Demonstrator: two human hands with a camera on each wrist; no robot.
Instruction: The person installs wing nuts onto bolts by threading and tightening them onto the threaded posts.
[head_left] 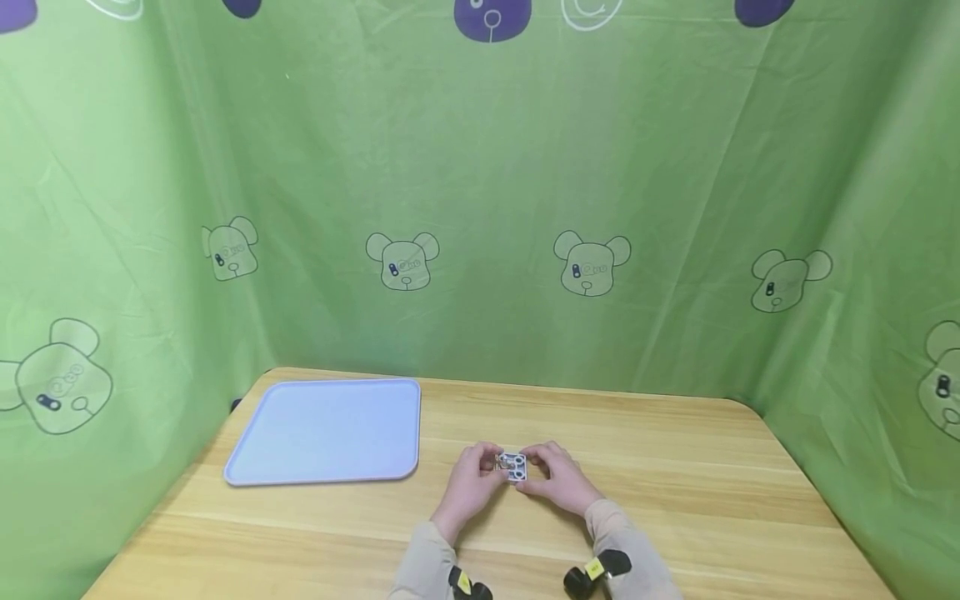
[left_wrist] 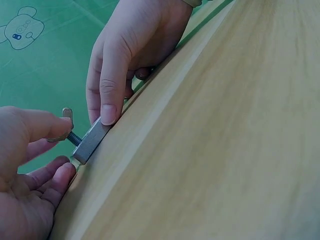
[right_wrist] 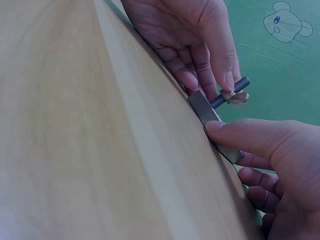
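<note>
A small silvery metal block [head_left: 516,476] with round holes in its face lies close over the table between my two hands. Out of it rises a dark threaded bolt [right_wrist: 242,84], which carries a brass-toned wing nut [right_wrist: 236,97]. With thumb and finger, my left hand [head_left: 471,483] pinches the wing nut, its other fingers near the block's edge. My right hand [head_left: 561,479] grips the block from the other side, thumb on its near face in the right wrist view. The fingers behind the block are partly hidden.
On the left of the wooden table [head_left: 675,467] lies a pale blue tray [head_left: 330,429] with a raised rim. Green curtains [head_left: 495,167] printed with bear heads hang behind the table and along both sides. Black wrist cameras sit on both sleeves.
</note>
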